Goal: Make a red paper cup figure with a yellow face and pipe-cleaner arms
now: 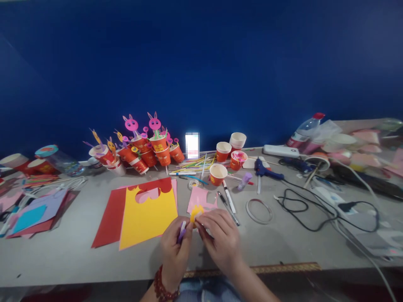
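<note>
Between my fingertips is a small yellow paper cutout with a wavy upper edge. My left hand pinches its left side, and a slim purple-and-white stick is tucked in the same hand; its exact kind is not clear. My right hand is closed on the cutout's right side, its fingertips partly hiding the paper. Just beyond the hands lies a pink paper scrap with pieces cut away. Yellow sheets with cut-out curves lie on red paper to the left.
Decorated red paper cups stand at the back left. Plain cups, a black pen, a white marker, a purple glue stick, a tape ring and a blue glue gun lie right. Black cable coils beyond.
</note>
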{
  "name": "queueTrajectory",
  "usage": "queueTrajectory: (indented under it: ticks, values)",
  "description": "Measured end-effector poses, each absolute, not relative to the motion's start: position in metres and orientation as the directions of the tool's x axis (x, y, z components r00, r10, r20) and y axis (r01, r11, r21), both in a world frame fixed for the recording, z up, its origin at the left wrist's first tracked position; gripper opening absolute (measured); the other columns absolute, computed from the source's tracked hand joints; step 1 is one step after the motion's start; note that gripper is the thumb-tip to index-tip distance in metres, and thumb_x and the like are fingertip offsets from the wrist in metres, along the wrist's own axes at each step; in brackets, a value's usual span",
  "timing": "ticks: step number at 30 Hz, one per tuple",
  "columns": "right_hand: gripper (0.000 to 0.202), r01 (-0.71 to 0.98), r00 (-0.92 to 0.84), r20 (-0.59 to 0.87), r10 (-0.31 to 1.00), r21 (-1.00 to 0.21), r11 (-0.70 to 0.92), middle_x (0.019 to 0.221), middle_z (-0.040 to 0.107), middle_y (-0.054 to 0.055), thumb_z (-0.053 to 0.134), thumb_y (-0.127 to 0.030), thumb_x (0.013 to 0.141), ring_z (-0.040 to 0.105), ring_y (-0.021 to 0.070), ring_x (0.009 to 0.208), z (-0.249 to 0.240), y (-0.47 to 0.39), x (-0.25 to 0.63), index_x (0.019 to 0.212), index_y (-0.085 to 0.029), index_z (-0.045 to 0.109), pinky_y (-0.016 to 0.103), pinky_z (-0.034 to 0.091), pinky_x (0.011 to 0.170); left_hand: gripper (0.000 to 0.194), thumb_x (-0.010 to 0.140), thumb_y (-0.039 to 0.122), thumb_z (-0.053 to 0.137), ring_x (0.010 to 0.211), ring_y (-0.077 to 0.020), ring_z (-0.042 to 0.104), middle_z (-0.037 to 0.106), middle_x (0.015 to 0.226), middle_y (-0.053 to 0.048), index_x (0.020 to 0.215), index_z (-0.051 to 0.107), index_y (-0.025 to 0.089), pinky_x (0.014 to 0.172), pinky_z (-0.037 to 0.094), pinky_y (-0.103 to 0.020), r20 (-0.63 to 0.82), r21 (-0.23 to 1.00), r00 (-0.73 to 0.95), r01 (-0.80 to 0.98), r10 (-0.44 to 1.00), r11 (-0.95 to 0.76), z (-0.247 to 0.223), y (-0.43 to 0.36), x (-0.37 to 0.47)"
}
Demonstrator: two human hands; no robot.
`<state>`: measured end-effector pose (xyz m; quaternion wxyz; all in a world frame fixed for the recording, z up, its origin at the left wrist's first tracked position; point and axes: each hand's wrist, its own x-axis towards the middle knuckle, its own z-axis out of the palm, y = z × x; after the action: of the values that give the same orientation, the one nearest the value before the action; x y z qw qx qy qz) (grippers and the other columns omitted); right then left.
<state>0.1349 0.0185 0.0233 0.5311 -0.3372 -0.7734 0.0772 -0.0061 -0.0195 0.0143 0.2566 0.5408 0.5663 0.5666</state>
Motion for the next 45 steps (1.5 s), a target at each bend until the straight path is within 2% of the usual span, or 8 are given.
queueTrajectory:
  ticks: [11, 15, 18, 24, 27, 31, 35, 45]
  values:
    - [0.018, 0.440, -0.227, 0.767, 0.600, -0.469, 0.766, 0.087, 0.076, 0.006, 0.061, -0.008, 0.090, 0.067, 0.0217, 0.079, 0.025, 0.018, 0.138, 0.101, -0.021, 0.068, 0.037, 0.056, 0.072, 0.014, 0.085, 0.032, 0.069, 0.071, -0.0176, 0.061, 0.066, 0.072, -0.003, 0.077, 0.071, 0.021, 0.068, 0.047, -0.024, 0.219, 0.966, -0.299, 0.203, 0.929, -0.162, 0.013, -0.018, -0.007]
    - [0.019, 0.445, -0.220, 0.766, 0.604, -0.472, 0.761, 0.087, 0.076, 0.006, 0.059, -0.007, 0.090, 0.067, 0.0211, 0.079, 0.025, 0.017, 0.139, 0.099, -0.022, 0.069, 0.036, 0.056, 0.073, 0.028, 0.082, 0.045, 0.073, 0.052, -0.0092, 0.047, 0.057, 0.063, 0.002, 0.082, 0.068, 0.017, 0.050, 0.038, -0.019, -0.056, 0.995, -0.298, -0.093, 0.953, 0.029, 0.003, -0.016, -0.006]
    - [0.020, 0.437, -0.212, 0.771, 0.600, -0.475, 0.764, 0.086, 0.075, 0.006, 0.061, -0.007, 0.089, 0.066, 0.0209, 0.080, 0.025, 0.016, 0.140, 0.100, -0.021, 0.069, 0.035, 0.056, 0.073, 0.041, 0.072, 0.051, 0.081, 0.046, -0.0048, 0.037, 0.051, 0.057, 0.006, 0.085, 0.063, 0.016, 0.043, 0.028, -0.015, -0.268, 0.916, -0.249, -0.367, 0.931, 0.165, 0.003, -0.014, -0.005]
    - [0.020, 0.471, -0.172, 0.787, 0.593, -0.463, 0.751, 0.088, 0.073, 0.006, 0.063, -0.008, 0.087, 0.065, 0.0208, 0.082, 0.026, 0.014, 0.144, 0.100, -0.022, 0.070, 0.036, 0.055, 0.075, 0.045, 0.068, 0.050, 0.084, 0.039, -0.0011, 0.020, 0.034, 0.048, 0.013, 0.084, 0.058, 0.017, 0.040, 0.016, -0.014, -0.326, 0.818, -0.118, -0.533, 0.938, 0.217, 0.010, -0.011, -0.003]
    - [0.019, 0.491, -0.178, 0.777, 0.604, -0.462, 0.739, 0.087, 0.073, 0.006, 0.063, -0.010, 0.088, 0.066, 0.0215, 0.083, 0.026, 0.014, 0.144, 0.099, -0.023, 0.071, 0.037, 0.055, 0.076, 0.043, 0.071, 0.051, 0.082, 0.044, -0.0030, 0.029, 0.039, 0.052, 0.011, 0.085, 0.062, 0.016, 0.043, 0.023, -0.014, -0.272, 0.879, -0.193, -0.449, 0.943, 0.162, 0.005, -0.014, -0.003]
    - [0.018, 0.478, -0.189, 0.773, 0.605, -0.466, 0.745, 0.087, 0.074, 0.006, 0.063, -0.012, 0.089, 0.067, 0.0222, 0.082, 0.025, 0.016, 0.142, 0.100, -0.024, 0.071, 0.039, 0.055, 0.077, 0.034, 0.081, 0.051, 0.073, 0.050, -0.0084, 0.041, 0.048, 0.055, 0.005, 0.083, 0.069, 0.017, 0.048, 0.035, -0.018, -0.074, 0.993, -0.275, -0.113, 0.958, 0.044, 0.003, -0.019, -0.005]
    - [0.020, 0.439, -0.224, 0.770, 0.597, -0.468, 0.767, 0.090, 0.076, 0.006, 0.061, -0.011, 0.091, 0.067, 0.0222, 0.084, 0.026, 0.017, 0.141, 0.104, -0.023, 0.070, 0.039, 0.056, 0.077, 0.025, 0.085, 0.044, 0.069, 0.056, -0.0134, 0.052, 0.062, 0.064, -0.001, 0.081, 0.073, 0.019, 0.055, 0.043, -0.023, 0.106, 0.987, -0.303, 0.151, 0.947, -0.062, 0.010, -0.022, -0.006]
    - [0.020, 0.443, -0.237, 0.759, 0.606, -0.471, 0.763, 0.091, 0.076, 0.007, 0.063, -0.009, 0.090, 0.067, 0.0221, 0.084, 0.025, 0.017, 0.142, 0.104, -0.022, 0.069, 0.038, 0.057, 0.076, 0.020, 0.091, 0.033, 0.061, 0.068, -0.0174, 0.063, 0.070, 0.074, -0.003, 0.078, 0.071, 0.021, 0.066, 0.048, -0.024, 0.254, 0.935, -0.258, 0.312, 0.932, -0.169, 0.013, -0.022, -0.008]
